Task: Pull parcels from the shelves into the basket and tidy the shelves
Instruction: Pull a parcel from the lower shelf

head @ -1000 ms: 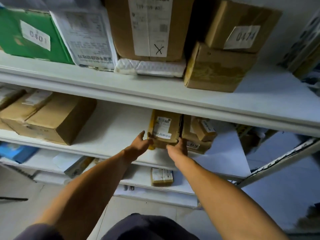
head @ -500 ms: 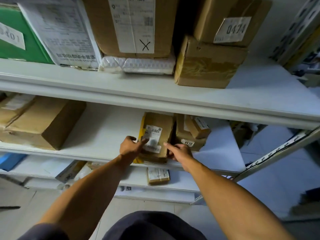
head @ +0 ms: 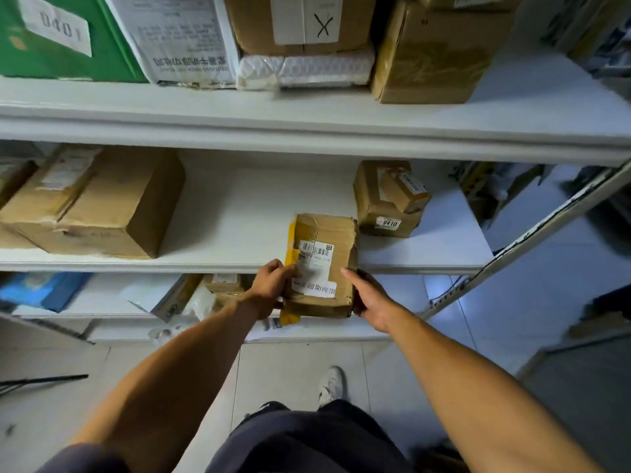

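Note:
A small brown cardboard parcel (head: 324,254) with a white barcode label and yellow tape sticks out past the front edge of the middle shelf (head: 222,216). My left hand (head: 271,285) grips its left side with fingers curled over the label. My right hand (head: 367,298) holds its right side, thumb along the edge and fingers under it. Behind it on the same shelf stays a brown box (head: 389,199) labelled 0410, with a smaller box on top. No basket is in view.
A large brown box (head: 99,206) sits at the left of the middle shelf. The upper shelf (head: 307,121) carries a green box (head: 51,35), a white bag, and several cartons. The lower shelf holds small parcels (head: 222,285). A slanted metal rail (head: 529,233) crosses at right.
Both hands have pulled the small parcel forward from beside the 0410 box to beyond the shelf's front edge. The view has dropped lower.

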`<state>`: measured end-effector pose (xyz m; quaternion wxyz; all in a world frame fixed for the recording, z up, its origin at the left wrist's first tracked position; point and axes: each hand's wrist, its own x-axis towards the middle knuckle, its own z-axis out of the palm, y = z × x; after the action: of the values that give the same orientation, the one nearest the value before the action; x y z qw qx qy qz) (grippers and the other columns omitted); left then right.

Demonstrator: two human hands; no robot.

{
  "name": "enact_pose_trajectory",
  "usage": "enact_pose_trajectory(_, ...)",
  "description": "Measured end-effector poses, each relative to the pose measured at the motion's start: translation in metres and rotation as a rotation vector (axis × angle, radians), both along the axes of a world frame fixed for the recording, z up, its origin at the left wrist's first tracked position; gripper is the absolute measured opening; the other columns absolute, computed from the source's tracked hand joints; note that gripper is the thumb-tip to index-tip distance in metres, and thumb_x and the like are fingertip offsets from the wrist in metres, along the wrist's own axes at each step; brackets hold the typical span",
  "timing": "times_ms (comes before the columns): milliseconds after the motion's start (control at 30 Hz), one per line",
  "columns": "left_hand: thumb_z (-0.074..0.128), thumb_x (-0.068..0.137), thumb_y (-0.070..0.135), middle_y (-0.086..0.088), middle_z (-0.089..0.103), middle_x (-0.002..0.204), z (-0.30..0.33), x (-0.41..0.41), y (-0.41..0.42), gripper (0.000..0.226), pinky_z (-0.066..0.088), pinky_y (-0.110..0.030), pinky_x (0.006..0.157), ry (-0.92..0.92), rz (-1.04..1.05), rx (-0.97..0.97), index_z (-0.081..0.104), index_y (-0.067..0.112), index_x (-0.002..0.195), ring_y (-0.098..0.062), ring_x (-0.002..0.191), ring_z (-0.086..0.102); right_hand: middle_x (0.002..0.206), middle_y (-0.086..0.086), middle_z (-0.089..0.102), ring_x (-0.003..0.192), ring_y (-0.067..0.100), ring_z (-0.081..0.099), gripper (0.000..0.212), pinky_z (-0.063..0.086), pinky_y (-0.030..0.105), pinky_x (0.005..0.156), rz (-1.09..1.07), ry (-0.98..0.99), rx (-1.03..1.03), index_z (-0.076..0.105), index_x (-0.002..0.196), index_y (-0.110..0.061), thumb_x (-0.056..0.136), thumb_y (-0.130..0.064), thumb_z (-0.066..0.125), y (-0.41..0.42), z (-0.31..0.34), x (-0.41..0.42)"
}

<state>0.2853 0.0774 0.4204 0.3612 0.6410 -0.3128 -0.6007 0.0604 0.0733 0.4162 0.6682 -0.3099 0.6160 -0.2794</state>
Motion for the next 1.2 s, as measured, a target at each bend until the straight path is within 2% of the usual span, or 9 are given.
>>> enact_pose_trajectory(133,0.073,0.074,0.020,-0.006,0.046,0.066,-0.009,0.009,0.036,0.024,0.037,-0.031,0.056,0.094,-0.009,0.029,0.049,0.023,0.069,-0.023,0.066,0.047,0.118,0.012,0.072,0.102,0.026,0.069,0.087,0.052,0.033,0.073,0.016,0.068,0.010,0.054,0.132,-0.029,0.057,-0.059,0.085,0.045,0.004,0.000)
enact_pose_trajectory(267,0.072,0.068,0.015,-0.008,0.039,0.065,-0.024,0.003,0.078,0.030,0.036,-0.032,0.059,0.156,-0.107,0.082,0.043,0.022,0.062,-0.026,0.071,0.042,0.117,0.010,0.072,0.105,0.028,0.070,0.069,0.057,0.037,0.078,-0.022,0.052,0.067,0.046,0.137,-0.031,0.079,-0.033,0.084,0.105,-0.001,-0.014)
enact_pose_trajectory(467,0.079,0.047,0.022,-0.013,0.044,0.063,-0.032,-0.022,0.120,0.032,0.044,-0.040,0.067,0.191,-0.381,0.176,0.048,0.024,0.057,-0.028,0.071,0.046,0.117,0.009,0.072,0.104,0.030,0.071,0.077,0.060,0.045,0.084,-0.188,0.020,0.130,0.044,0.141,-0.025,0.077,-0.021,0.086,0.187,-0.016,-0.039)
enact_pose_trajectory(533,0.081,0.046,0.022,-0.019,0.053,0.074,-0.032,-0.034,0.126,0.032,0.049,-0.046,0.073,0.179,-0.484,0.190,0.061,0.023,0.070,-0.032,0.081,0.051,0.118,0.008,0.070,0.106,0.031,0.070,0.078,0.059,0.047,0.087,-0.273,0.011,0.121,0.040,0.141,-0.026,0.078,-0.017,0.085,0.210,-0.017,-0.046)
enact_pose_trajectory(633,0.085,0.050,0.028,-0.019,0.060,0.099,-0.042,-0.060,0.132,0.075,0.050,-0.048,0.078,0.150,-0.681,0.205,0.059,0.005,0.117,-0.032,0.091,0.055,0.122,0.007,0.068,0.109,0.031,0.067,0.080,0.059,0.047,0.085,-0.436,-0.017,0.127,0.039,0.142,-0.027,0.079,-0.010,0.084,0.249,-0.027,-0.064)
enact_pose_trajectory(733,0.086,0.064,0.029,-0.006,0.060,0.089,-0.044,-0.097,0.135,0.055,0.050,-0.038,0.070,0.164,-0.751,0.235,0.056,0.025,0.111,-0.025,0.085,0.057,0.124,0.007,0.068,0.107,0.032,0.068,0.079,0.058,0.048,0.085,-0.604,-0.048,0.072,0.042,0.142,-0.029,0.079,-0.007,0.084,0.285,-0.033,-0.085)
enact_pose_trajectory(867,0.077,0.086,0.019,0.000,0.066,0.085,-0.046,-0.152,0.155,0.031,0.051,-0.030,0.054,0.119,-0.961,0.270,0.060,0.020,0.112,-0.018,0.070,0.063,0.122,0.005,0.070,0.106,0.032,0.070,0.087,0.058,0.055,0.089,-0.822,-0.076,0.052,0.048,0.136,-0.027,0.063,-0.013,0.095,0.346,-0.041,-0.103)
enact_pose_trajectory(1000,0.084,0.073,0.032,-0.004,0.072,0.101,-0.040,-0.211,0.192,0.061,0.058,-0.040,0.064,0.072,-1.207,0.323,0.058,0.021,0.128,-0.024,0.077,0.070,0.124,0.008,0.067,0.108,0.033,0.069,0.077,0.057,0.056,0.091,-0.992,-0.090,0.053,0.045,0.135,-0.023,0.073,-0.004,0.087,0.421,-0.041,-0.119)
enact_pose_trajectory(1200,0.076,0.088,0.024,-0.019,0.068,0.119,-0.047,-0.269,0.279,0.049,0.061,-0.056,0.080,-0.074,-1.541,0.346,0.051,0.020,0.130,-0.040,0.103,0.070,0.132,0.005,0.063,0.111,0.026,0.066,0.083,0.061,0.038,0.067,-1.241,-0.108,0.078,0.043,0.142,-0.024,0.074,-0.007,0.088,0.540,-0.051,-0.108)
